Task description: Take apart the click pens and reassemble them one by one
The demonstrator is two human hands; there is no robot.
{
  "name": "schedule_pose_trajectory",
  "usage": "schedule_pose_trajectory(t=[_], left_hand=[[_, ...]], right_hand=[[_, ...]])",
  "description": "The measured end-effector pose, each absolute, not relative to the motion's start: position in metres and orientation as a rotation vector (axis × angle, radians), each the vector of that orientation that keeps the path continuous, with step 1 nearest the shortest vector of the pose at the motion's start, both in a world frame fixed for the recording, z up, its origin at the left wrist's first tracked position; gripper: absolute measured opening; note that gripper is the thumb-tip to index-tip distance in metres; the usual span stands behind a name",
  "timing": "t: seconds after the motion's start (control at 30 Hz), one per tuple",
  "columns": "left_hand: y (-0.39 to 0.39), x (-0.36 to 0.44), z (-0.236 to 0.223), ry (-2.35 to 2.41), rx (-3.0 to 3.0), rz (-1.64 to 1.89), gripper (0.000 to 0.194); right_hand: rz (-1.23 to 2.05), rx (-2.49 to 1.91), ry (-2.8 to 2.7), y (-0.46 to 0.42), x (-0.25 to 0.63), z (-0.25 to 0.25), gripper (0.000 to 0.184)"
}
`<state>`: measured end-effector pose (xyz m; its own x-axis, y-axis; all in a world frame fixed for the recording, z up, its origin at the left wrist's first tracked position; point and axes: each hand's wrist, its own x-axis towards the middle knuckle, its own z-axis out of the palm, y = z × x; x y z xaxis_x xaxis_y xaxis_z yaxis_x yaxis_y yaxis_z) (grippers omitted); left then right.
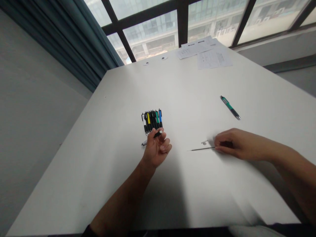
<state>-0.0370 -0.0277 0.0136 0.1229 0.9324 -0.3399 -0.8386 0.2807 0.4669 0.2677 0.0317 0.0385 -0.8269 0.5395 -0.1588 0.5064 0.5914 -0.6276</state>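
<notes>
Two hands, both gripping: the left hand (pixel 156 148) curls half-closed around a black pen barrel (pixel 158 134), a row of pens (pixel 152 121) just beyond it; the right hand (pixel 234 143) pinches a thin ink refill (pixel 202 148), a green pen (pixel 230 107) farther ahead.

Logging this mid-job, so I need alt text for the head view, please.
The right hand pinches a thin pen refill; the left hand holds a black pen piece beside a row of colored pens on a white table.
</notes>
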Motion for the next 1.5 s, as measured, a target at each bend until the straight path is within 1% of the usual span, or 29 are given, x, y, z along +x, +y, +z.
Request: schedule_pose_trajectory(t=[0.17,0.33,0.4,0.57,0.67,0.73,0.87,0.93,1.13,1.3,1.4,1.5], left_hand=[[-0.03,-0.034,0.013,0.598,0.256,1.264,0.027],[-0.034,-0.031,0.011,0.584,0.376,1.199,0.032],[-0.035,-0.028,0.011,0.611,0.377,1.186,0.033],[-0.038,-0.013,0.008,0.608,0.311,1.098,0.028],[-0.042,-0.006,0.007,0.555,0.311,1.004,0.025],[-0.045,-0.003,0.007,0.519,0.342,0.942,0.026],[-0.047,-0.001,0.006,0.452,0.39,0.879,0.028],[-0.048,-0.001,0.003,0.423,0.39,0.857,0.029],[-0.051,0.004,-0.008,0.421,0.47,0.791,0.038],[-0.051,0.007,-0.009,0.455,0.516,0.82,0.043],[-0.051,0.007,-0.004,0.499,0.503,0.824,0.05],[-0.051,0.006,0.0,0.488,0.468,0.793,0.06]], right_hand=[[0.908,-1.033,-2.805,0.035,0.272,0.035,0.02],[0.739,-1.038,-2.735,0.033,0.27,0.038,0.026],[0.777,-0.96,-2.637,0.026,0.262,0.039,0.027],[0.91,-0.77,-2.329,0.005,0.236,0.036,0.018],[0.947,-0.694,-2.213,-0.003,0.228,0.031,0.025],[0.938,-0.683,-2.19,-0.005,0.226,0.03,0.026],[0.902,-0.714,-2.219,-0.006,0.227,0.03,0.018],[0.905,-0.722,-2.22,-0.007,0.227,0.031,0.017],[0.861,-0.657,-2.213,-0.008,0.225,0.033,0.021],[0.753,-0.542,-2.271,-0.008,0.227,0.03,0.031],[0.731,-0.506,-2.304,-0.008,0.228,0.03,0.036],[0.736,-0.501,-2.309,-0.009,0.226,0.029,0.035]])
